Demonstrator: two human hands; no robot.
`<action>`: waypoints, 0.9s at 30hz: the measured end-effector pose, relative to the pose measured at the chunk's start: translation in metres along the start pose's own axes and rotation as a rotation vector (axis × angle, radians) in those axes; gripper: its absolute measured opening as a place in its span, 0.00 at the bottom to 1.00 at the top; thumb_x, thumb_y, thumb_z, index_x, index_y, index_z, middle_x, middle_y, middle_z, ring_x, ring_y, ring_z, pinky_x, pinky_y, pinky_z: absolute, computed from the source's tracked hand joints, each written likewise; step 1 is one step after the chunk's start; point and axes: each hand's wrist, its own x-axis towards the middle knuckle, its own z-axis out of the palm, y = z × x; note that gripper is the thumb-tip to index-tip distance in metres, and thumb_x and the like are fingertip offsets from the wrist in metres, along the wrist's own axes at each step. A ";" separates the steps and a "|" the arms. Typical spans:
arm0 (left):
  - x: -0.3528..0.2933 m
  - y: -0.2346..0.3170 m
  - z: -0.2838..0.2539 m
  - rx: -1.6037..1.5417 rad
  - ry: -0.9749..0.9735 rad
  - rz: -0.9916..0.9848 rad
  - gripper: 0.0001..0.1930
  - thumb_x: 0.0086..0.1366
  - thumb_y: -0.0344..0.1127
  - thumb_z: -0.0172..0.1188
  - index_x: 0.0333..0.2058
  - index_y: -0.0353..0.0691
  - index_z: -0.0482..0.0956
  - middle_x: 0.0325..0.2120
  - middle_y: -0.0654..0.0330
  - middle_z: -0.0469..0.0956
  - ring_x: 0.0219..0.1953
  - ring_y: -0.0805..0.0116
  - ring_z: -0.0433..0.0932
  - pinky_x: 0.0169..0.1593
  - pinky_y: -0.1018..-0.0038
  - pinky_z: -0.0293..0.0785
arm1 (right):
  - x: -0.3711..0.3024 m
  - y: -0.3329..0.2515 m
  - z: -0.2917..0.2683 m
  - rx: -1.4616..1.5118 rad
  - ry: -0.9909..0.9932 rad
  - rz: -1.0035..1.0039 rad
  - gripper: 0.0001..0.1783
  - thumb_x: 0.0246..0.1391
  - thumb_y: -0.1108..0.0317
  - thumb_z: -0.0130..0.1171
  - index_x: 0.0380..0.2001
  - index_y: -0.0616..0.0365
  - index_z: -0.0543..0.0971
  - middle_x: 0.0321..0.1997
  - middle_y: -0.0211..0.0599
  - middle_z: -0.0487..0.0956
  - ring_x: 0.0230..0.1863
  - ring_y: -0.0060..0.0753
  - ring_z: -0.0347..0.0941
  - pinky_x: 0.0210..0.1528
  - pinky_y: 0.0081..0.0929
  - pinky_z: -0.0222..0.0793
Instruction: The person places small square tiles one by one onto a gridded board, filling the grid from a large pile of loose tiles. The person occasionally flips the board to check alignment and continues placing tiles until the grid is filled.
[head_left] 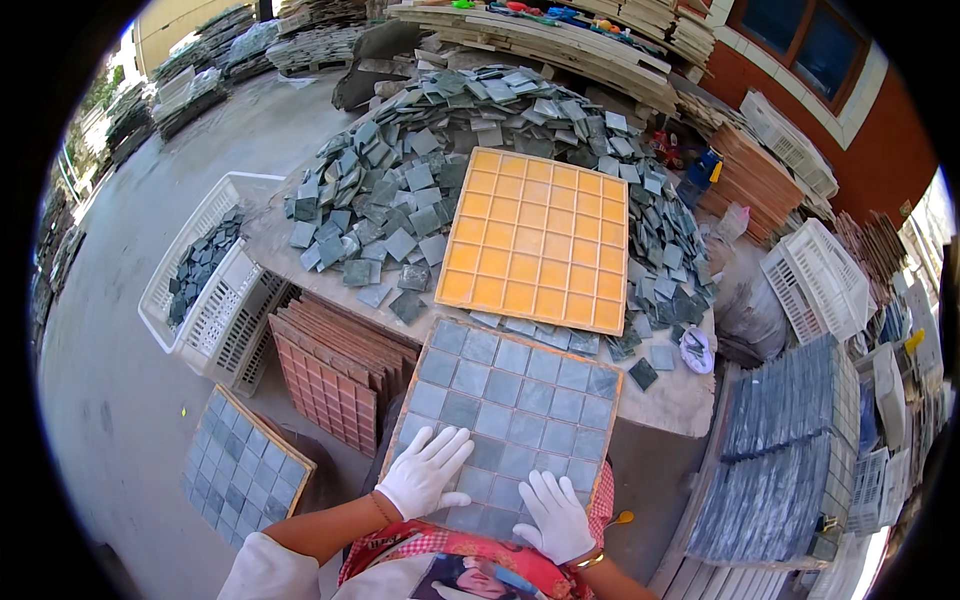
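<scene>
Palms are pressing flat, fingers spread, on the near edge of the filled tile tray (510, 405): left hand (425, 470) and right hand (553, 515) are resting side by side, holding nothing. The tray is stretching away toward the empty orange grid tray (540, 240) beyond.

White-gloved hands (425, 470) on a grey-blue tile sheet (510, 405); orange gridded tray (540, 240); loose grey-green tiles (400, 200); white crates (215, 290).
</scene>
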 end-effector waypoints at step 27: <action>-0.041 -0.043 0.042 -0.549 0.379 -0.523 0.44 0.57 0.49 0.61 0.65 0.38 0.50 0.64 0.44 0.52 0.62 0.44 0.58 0.63 0.63 0.57 | 0.117 -0.070 0.031 -0.058 0.084 -0.023 0.16 0.44 0.63 0.63 0.39 0.51 0.75 0.36 0.34 0.74 0.40 0.41 0.71 0.41 0.37 0.70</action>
